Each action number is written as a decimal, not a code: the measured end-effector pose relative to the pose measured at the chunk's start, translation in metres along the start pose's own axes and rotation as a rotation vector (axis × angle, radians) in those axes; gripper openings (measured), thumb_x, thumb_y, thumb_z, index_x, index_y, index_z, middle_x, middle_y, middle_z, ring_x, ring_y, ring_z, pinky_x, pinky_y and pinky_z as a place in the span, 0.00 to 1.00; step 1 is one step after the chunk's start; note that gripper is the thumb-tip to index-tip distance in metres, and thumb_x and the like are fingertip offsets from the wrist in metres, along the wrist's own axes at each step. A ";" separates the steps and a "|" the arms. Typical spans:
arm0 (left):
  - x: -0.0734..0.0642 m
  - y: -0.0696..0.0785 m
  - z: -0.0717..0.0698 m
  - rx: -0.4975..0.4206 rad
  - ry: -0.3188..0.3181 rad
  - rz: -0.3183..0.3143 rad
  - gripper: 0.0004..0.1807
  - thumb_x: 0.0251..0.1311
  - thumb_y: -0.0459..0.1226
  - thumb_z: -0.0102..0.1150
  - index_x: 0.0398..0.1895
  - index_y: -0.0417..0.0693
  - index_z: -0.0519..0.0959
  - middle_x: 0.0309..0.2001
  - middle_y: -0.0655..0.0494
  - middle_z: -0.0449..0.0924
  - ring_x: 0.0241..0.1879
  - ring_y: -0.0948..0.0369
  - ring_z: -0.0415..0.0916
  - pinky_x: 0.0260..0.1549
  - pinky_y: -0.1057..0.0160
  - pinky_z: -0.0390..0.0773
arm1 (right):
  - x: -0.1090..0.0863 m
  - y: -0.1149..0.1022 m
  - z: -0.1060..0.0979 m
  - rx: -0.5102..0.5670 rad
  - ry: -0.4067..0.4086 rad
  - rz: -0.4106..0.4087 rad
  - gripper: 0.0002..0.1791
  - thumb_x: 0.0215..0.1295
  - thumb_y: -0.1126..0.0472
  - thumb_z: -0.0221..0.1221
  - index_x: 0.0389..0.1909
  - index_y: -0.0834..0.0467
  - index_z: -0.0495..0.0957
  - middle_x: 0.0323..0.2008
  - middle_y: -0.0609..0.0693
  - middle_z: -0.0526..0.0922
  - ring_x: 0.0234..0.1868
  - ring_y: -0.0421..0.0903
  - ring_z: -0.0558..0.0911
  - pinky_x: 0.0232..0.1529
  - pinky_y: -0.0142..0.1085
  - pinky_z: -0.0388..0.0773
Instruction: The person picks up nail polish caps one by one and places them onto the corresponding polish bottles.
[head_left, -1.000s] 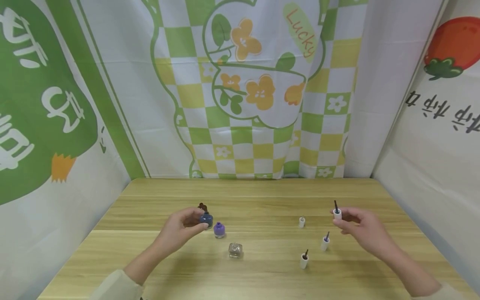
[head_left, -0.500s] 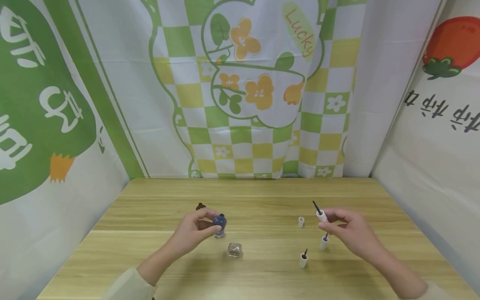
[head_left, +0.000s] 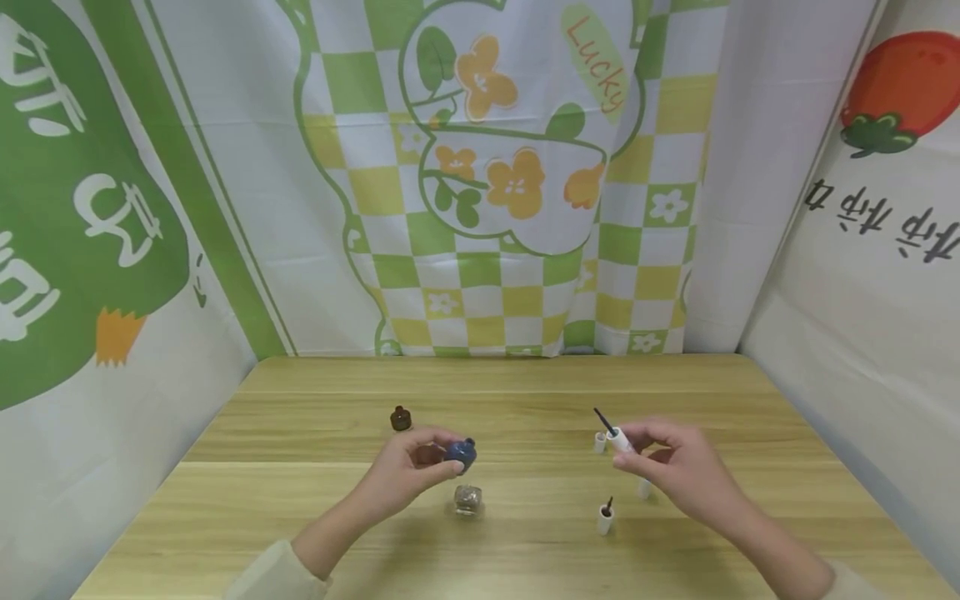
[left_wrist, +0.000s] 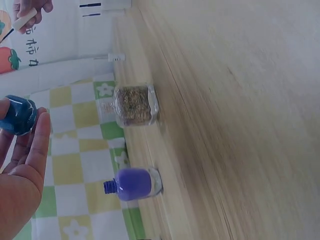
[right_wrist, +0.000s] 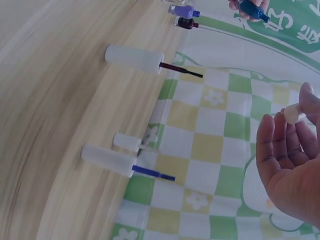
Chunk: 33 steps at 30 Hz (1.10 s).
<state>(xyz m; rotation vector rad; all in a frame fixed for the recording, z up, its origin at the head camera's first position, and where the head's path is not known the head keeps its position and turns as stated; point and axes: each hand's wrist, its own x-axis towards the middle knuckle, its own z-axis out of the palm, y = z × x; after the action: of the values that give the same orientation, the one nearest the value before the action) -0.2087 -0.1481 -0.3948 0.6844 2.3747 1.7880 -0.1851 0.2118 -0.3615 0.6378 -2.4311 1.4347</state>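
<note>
My left hand pinches an uncapped blue nail polish bottle, tilted and raised above the table. Facing it across a gap, my right hand holds a white nail polish cap whose dark brush points up and left. Below the left hand stands a glitter nail polish bottle. A purple nail polish bottle shows upright in the left wrist view; in the head view the left hand hides it. Farther back is a dark brown nail polish bottle.
Under and beside the right hand, several white brush caps stand brush-up: one with a dark brush, one with a purple brush, and a smaller one. The wooden table meets a patterned curtain behind, with cloth on both sides.
The left hand has carried the blue bottle to the right, past the purple one. The right hand has brought its cap leftward, the brush leaning further left. The two hands are closer together.
</note>
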 end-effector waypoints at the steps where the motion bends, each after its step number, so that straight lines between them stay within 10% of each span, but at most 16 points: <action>1: 0.000 0.000 0.001 0.001 -0.002 0.004 0.16 0.59 0.36 0.66 0.49 0.39 0.79 0.46 0.44 0.79 0.41 0.54 0.81 0.42 0.62 0.82 | 0.000 -0.001 0.001 0.000 -0.001 -0.005 0.12 0.55 0.63 0.70 0.41 0.59 0.83 0.33 0.46 0.84 0.33 0.40 0.80 0.30 0.35 0.83; 22: 0.006 0.010 0.026 -0.096 -0.048 0.004 0.13 0.57 0.33 0.67 0.44 0.39 0.79 0.41 0.47 0.81 0.38 0.54 0.81 0.39 0.50 0.83 | 0.003 -0.014 0.017 -0.005 -0.032 -0.095 0.10 0.54 0.61 0.71 0.35 0.54 0.81 0.31 0.43 0.83 0.32 0.41 0.80 0.32 0.34 0.82; 33: 0.005 0.015 0.036 -0.146 -0.065 -0.004 0.13 0.57 0.31 0.67 0.44 0.38 0.78 0.43 0.45 0.81 0.39 0.53 0.81 0.37 0.52 0.84 | 0.004 -0.015 0.026 0.279 -0.149 0.032 0.09 0.58 0.67 0.67 0.38 0.62 0.80 0.35 0.57 0.81 0.29 0.43 0.80 0.28 0.35 0.81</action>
<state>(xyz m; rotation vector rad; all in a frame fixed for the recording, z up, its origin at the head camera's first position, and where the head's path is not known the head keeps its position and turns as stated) -0.1967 -0.1109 -0.3909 0.7073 2.1767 1.8842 -0.1812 0.1820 -0.3607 0.7936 -2.3785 1.8196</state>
